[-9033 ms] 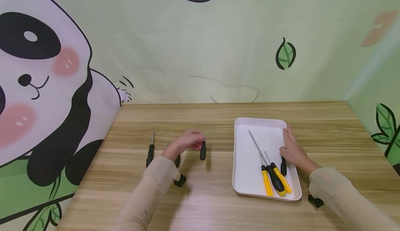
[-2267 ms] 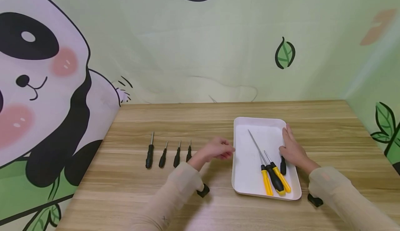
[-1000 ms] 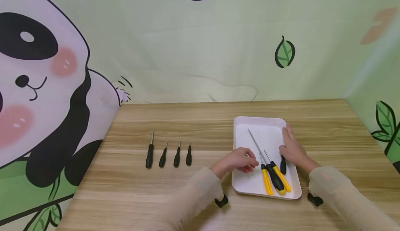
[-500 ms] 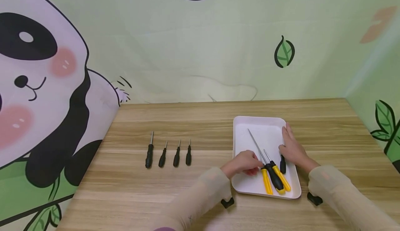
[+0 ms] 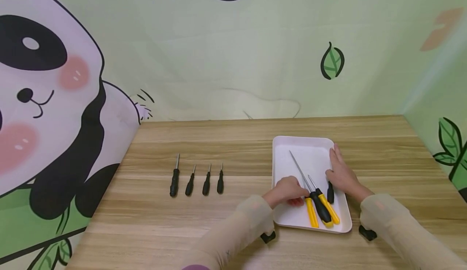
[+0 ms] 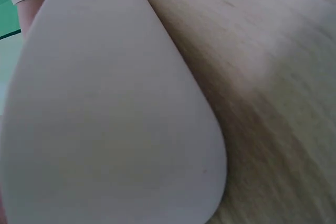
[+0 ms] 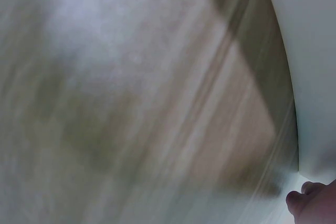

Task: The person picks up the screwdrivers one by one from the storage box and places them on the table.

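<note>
My left hand (image 5: 290, 189) reaches into the white tray (image 5: 276, 152), thumb and fingertips pinching the small yellow screwdriver (image 5: 311, 213) near the top of its handle. Beside that lie a larger black-and-yellow screwdriver (image 5: 321, 210) and another yellow screwdriver (image 5: 331, 211), their shafts crossing or close together. At the tray's right wall, my right hand (image 5: 343, 174) holds the rim, thumb inside and fingers outside. A small black screwdriver (image 5: 330, 193) lies partly hidden under that thumb. The right wrist view shows the tray's outer wall (image 7: 320, 77) and some fingertips (image 7: 310, 203).
On the wooden table (image 5: 204, 229), left of the tray, several black screwdrivers stand in a row, tips pointing away, among them a longer one (image 5: 174, 183) at the left end and a short one (image 5: 220, 181) at the right. A printed cloth wall (image 5: 204, 67) rises behind.
The black screwdriver that my left hand held earlier now lies at the row's right end. That hand has moved right into the tray and onto the yellow screwdriver. My right hand has stayed put.
</note>
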Demonstrator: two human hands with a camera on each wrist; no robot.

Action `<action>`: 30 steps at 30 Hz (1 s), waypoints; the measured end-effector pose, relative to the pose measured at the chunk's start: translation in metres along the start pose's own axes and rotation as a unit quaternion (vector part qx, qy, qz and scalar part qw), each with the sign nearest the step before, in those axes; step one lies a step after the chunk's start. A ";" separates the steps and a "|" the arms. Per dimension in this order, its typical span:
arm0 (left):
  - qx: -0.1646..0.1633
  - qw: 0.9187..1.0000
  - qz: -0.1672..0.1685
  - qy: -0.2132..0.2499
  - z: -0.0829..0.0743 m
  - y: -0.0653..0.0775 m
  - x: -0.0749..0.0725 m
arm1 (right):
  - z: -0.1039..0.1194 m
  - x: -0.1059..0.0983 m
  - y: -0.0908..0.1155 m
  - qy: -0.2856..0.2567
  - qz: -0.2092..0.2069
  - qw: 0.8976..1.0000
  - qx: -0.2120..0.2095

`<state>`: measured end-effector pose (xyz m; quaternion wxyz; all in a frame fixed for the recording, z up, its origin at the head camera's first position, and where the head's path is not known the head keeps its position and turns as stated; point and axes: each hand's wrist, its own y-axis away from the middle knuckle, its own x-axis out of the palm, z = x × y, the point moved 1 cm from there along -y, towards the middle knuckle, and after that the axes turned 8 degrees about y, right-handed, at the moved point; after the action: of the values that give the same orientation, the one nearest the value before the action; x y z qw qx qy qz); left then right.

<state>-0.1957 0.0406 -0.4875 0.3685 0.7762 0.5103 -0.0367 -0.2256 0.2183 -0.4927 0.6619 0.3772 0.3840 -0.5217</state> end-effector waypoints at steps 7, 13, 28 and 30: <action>0.000 0.999 -0.018 -0.027 -0.002 -0.002 0.003 | -0.001 0.001 -0.001 -0.004 0.007 1.000 0.005; -0.005 0.999 -0.023 -0.040 -0.005 -0.003 0.004 | -0.003 0.002 -0.001 -0.008 0.006 1.000 0.001; -0.013 0.997 -0.026 -0.073 -0.010 -0.003 0.005 | -0.003 0.003 -0.002 0.006 0.000 1.000 -0.003; -0.013 0.997 -0.028 -0.070 -0.009 -0.004 0.005 | -0.003 0.003 -0.002 0.007 -0.001 1.000 -0.002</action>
<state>-0.1992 0.0511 -0.4849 0.4123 0.7522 0.5052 -0.0948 -0.2275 0.2198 -0.4965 0.6596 0.3789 0.3903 -0.5187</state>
